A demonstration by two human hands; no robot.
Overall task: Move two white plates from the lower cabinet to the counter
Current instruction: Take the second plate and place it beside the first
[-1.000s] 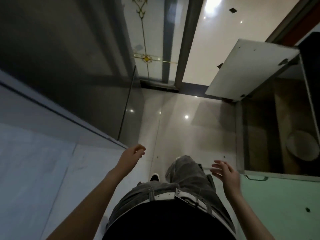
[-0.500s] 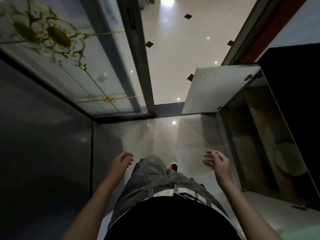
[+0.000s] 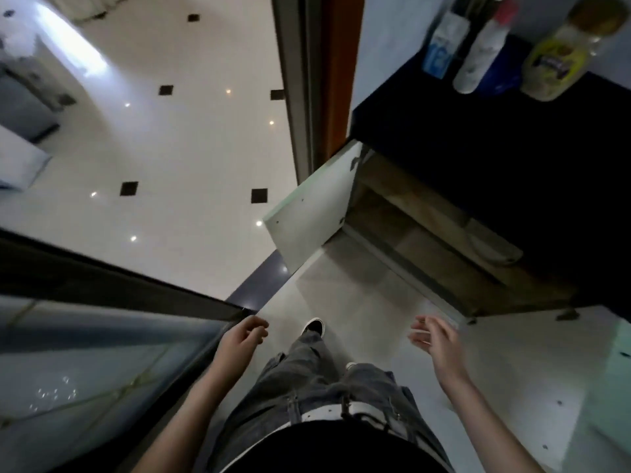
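Observation:
The lower cabinet stands open at the right, under a black counter. A white plate lies on its wooden shelf, partly hidden by the counter's edge; I cannot tell whether it is one plate or a stack. My right hand hovers with fingers spread, short of the cabinet's lower front edge, holding nothing. My left hand hangs loosely curled and empty beside my left leg, near a dark glass panel.
The cabinet's white door swings out to the left of the opening. Another pale door panel lies at the lower right. Bottles and a yellow jar stand at the counter's back. A glass partition runs along my left.
The view has swung right and up, bringing the counter top and bottles into sight. Both hands stay empty; the right one has drifted closer to the cabinet opening.

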